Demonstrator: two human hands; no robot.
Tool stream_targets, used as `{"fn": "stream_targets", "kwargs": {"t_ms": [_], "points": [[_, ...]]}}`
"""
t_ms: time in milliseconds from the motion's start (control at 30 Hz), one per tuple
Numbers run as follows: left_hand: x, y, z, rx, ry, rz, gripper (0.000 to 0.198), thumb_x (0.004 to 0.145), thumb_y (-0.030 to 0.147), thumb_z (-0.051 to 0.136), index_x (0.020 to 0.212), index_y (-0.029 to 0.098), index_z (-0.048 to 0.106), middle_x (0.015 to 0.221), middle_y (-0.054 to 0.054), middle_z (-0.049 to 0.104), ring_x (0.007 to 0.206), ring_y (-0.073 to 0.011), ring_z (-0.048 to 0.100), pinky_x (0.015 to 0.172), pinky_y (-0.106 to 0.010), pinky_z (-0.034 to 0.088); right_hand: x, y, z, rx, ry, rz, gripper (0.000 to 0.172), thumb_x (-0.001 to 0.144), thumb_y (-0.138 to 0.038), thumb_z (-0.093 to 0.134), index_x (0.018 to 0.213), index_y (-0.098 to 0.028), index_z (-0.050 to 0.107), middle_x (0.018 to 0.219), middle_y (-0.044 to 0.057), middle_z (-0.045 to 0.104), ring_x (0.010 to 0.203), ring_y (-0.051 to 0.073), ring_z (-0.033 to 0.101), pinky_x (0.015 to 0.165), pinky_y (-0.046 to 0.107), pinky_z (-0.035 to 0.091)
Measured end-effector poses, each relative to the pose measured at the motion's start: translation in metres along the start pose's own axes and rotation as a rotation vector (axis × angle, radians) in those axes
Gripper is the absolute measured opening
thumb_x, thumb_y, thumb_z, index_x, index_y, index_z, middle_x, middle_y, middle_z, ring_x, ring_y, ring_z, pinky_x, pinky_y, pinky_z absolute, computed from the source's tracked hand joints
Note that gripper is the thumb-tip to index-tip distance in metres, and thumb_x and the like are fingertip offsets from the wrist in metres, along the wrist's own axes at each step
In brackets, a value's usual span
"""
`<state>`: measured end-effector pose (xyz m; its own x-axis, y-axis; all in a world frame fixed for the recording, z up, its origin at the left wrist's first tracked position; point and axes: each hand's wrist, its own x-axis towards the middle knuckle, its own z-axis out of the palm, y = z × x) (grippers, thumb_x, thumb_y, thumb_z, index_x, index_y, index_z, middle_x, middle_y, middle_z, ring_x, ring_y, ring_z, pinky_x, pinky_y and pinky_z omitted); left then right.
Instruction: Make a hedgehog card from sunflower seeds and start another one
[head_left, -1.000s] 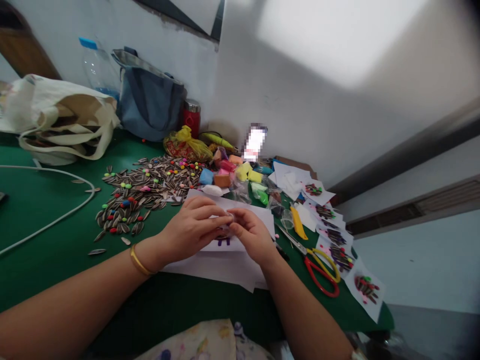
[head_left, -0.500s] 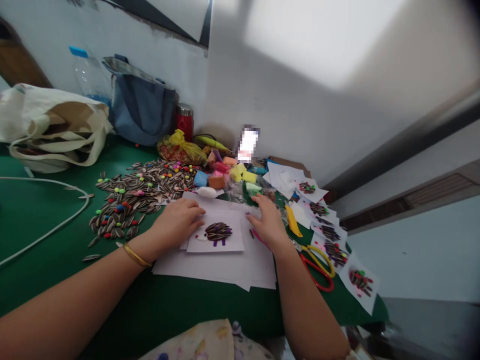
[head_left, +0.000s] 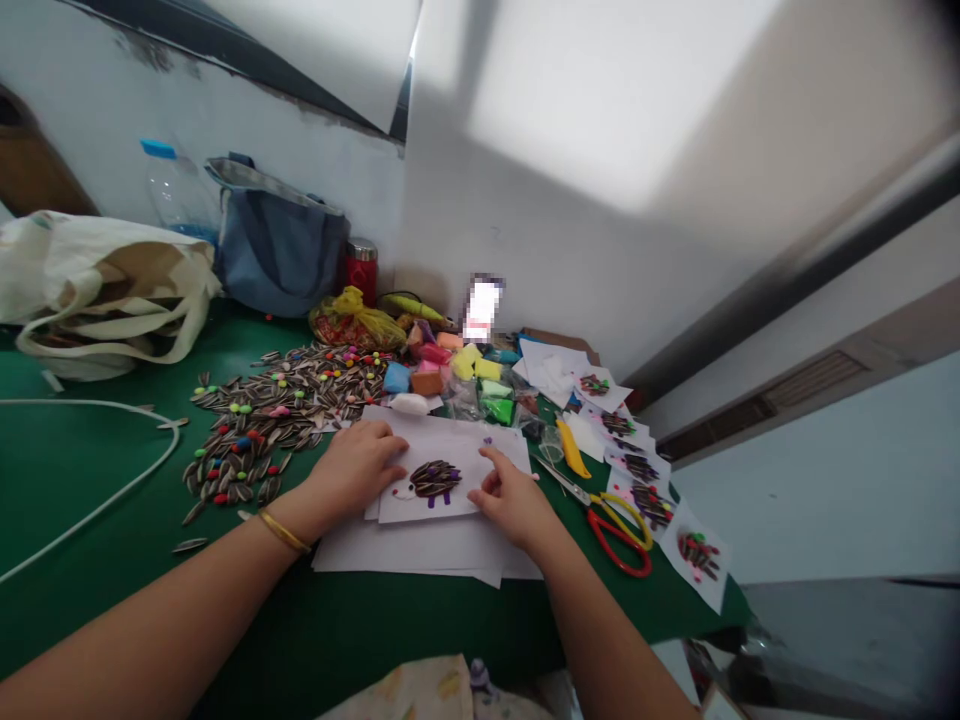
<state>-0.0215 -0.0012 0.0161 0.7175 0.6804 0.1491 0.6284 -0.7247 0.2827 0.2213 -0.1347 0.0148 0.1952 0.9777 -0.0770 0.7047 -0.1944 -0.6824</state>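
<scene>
A white paper card [head_left: 397, 508] lies on a stack of white sheets [head_left: 420, 550] in front of me. On it is a hedgehog [head_left: 435, 479] with sunflower seeds for its spiny back, purple dots and legs, and a white face. My left hand [head_left: 358, 465] rests along the card's left edge, thumb and forefinger apart on the paper. At the right edge, my right hand [head_left: 514, 498] touches the card with its thumb; the forefinger is stretched forward, apart from the thumb. A small purple bit [head_left: 487, 441] lies just beyond that forefinger.
Sunflower seeds [head_left: 300, 390] with coloured beads are heaped at left. Behind the sheets are wrapped clay blocks [head_left: 427, 383] and a phone [head_left: 484, 308]. Scissors [head_left: 619, 530], a yellow cutter [head_left: 574, 448] and finished seed cards [head_left: 697, 555] lie at right. Bags [head_left: 281, 245] stand behind the seeds.
My right hand has drawn back toward me and left, onto the card's right edge. My left hand stays at the left edge, and the card lies in place. The view has shifted slightly.
</scene>
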Motion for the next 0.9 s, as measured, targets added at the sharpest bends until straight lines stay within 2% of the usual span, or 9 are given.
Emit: {"fn": "stream_targets", "kwargs": {"t_ms": [100,200,300,367,400,533,667,767,900], "points": [[-0.001,0.000,-0.001,0.004,0.001,0.011,0.027,0.081,0.037,0.066,0.106,0.026,0.071,0.102,-0.007,0.064,0.099,-0.0281,0.058,0.085,-0.040,0.042,0.005,0.004,0.011,0.125,0.041,0.050,0.064,0.075,-0.025,0.066,0.136,-0.024,0.048,0.073,-0.005,0.061,0.062,0.014,0.059,0.057,0.024,0.043],[-0.001,-0.001,-0.001,-0.008,0.013,0.010,0.028,0.081,0.037,0.066,0.106,0.026,0.071,0.102,-0.008,0.065,0.099,-0.0284,0.058,0.085,-0.040,0.043,0.008,0.004,0.013,0.232,0.042,0.106,0.057,0.073,-0.023,0.065,0.129,-0.020,0.053,0.071,-0.005,0.059,0.063,0.014,0.057,0.059,0.025,0.044],[-0.001,-0.003,-0.001,-0.030,0.024,0.001,0.027,0.082,0.038,0.065,0.105,0.025,0.071,0.102,-0.008,0.066,0.099,-0.0283,0.059,0.084,-0.040,0.043,0.009,0.004,0.009,0.271,0.044,0.156,0.029,0.071,-0.024,0.066,0.100,-0.019,0.064,0.070,-0.005,0.058,0.064,0.014,0.055,0.061,0.026,0.043],[-0.001,-0.003,-0.001,-0.033,0.024,0.005,0.026,0.083,0.036,0.063,0.105,0.025,0.072,0.102,-0.008,0.066,0.099,-0.0281,0.059,0.085,-0.040,0.043,0.008,0.005,0.006,0.296,0.043,0.173,0.011,0.071,-0.025,0.066,0.080,-0.019,0.062,0.067,-0.005,0.056,0.063,0.013,0.054,0.059,0.025,0.042],[-0.001,-0.003,-0.001,-0.030,0.021,0.009,0.025,0.083,0.036,0.063,0.104,0.025,0.072,0.102,-0.008,0.067,0.099,-0.0280,0.059,0.085,-0.040,0.043,0.007,0.006,0.005,0.316,0.039,0.183,0.009,0.072,-0.026,0.065,0.074,-0.019,0.059,0.066,-0.005,0.054,0.061,0.013,0.054,0.058,0.024,0.041],[0.000,-0.004,-0.002,-0.027,0.032,0.027,0.025,0.087,0.034,0.056,0.102,0.024,0.073,0.101,-0.008,0.069,0.098,-0.0268,0.061,0.084,-0.039,0.044,0.002,0.008,0.002,0.458,-0.008,0.256,0.011,0.076,-0.027,0.061,0.078,-0.021,0.053,0.065,-0.006,0.054,0.052,0.012,0.056,0.046,0.021,0.037],[0.002,-0.008,-0.001,-0.046,0.127,0.049,0.030,0.092,0.033,0.046,0.098,0.021,0.073,0.099,-0.009,0.071,0.096,-0.0253,0.062,0.085,-0.038,0.044,-0.005,0.011,-0.006,0.606,-0.028,0.340,0.016,0.074,-0.028,0.064,0.082,-0.019,0.053,0.065,-0.006,0.057,0.044,0.008,0.053,0.039,0.017,0.028],[0.004,-0.010,0.000,-0.051,0.154,0.056,0.033,0.092,0.035,0.045,0.096,0.020,0.074,0.098,-0.009,0.071,0.094,-0.0256,0.063,0.084,-0.038,0.045,-0.011,0.017,-0.019,0.717,-0.005,0.387,0.022,0.072,-0.030,0.069,0.084,-0.019,0.054,0.066,-0.006,0.057,0.042,0.005,0.050,0.037,0.014,0.026],[0.005,-0.009,0.002,-0.064,0.119,0.061,0.034,0.091,0.037,0.046,0.096,0.020,0.075,0.097,-0.009,0.072,0.093,-0.0260,0.064,0.083,-0.037,0.046,-0.018,0.031,-0.043,0.843,0.086,0.419,0.026,0.071,-0.031,0.073,0.085,-0.020,0.053,0.064,-0.007,0.055,0.042,0.003,0.048,0.037,0.011,0.030]]}}
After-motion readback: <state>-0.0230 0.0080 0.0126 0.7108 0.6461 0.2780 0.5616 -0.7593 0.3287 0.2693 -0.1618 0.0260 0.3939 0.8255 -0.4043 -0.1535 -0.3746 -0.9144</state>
